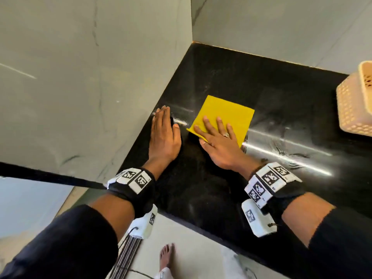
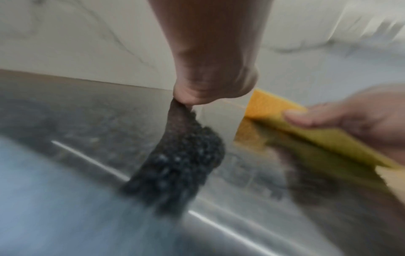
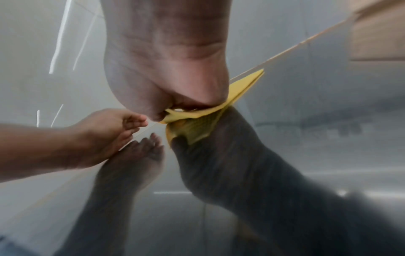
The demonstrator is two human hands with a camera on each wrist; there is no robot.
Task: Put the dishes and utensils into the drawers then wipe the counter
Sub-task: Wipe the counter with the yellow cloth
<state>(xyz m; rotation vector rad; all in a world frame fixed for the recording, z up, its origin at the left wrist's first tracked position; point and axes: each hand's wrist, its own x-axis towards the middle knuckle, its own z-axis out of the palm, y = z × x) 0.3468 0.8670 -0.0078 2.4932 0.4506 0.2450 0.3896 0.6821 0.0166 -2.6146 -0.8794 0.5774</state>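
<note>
A folded yellow cloth (image 1: 227, 115) lies flat on the black counter (image 1: 251, 83) near its left corner. My right hand (image 1: 217, 137) presses on the cloth's near half with straight, spread fingers; a ring shows on one finger. The right wrist view shows the palm (image 3: 166, 69) on the yellow cloth (image 3: 238, 93). My left hand (image 1: 164, 131) lies flat on the counter just left of the cloth, fingers straight, beside the wall. In the left wrist view the left palm (image 2: 210, 52) touches the counter, with the cloth (image 2: 306, 133) and a right-hand finger (image 2: 311, 119) at the right.
Grey marble walls (image 1: 80, 77) close the counter's left and back sides. A cream perforated basket (image 1: 354, 101) stands at the right edge of the head view. The counter (image 1: 291, 141) shines with wet streaks to the right of the cloth. The floor and a bare foot (image 1: 167, 256) show below.
</note>
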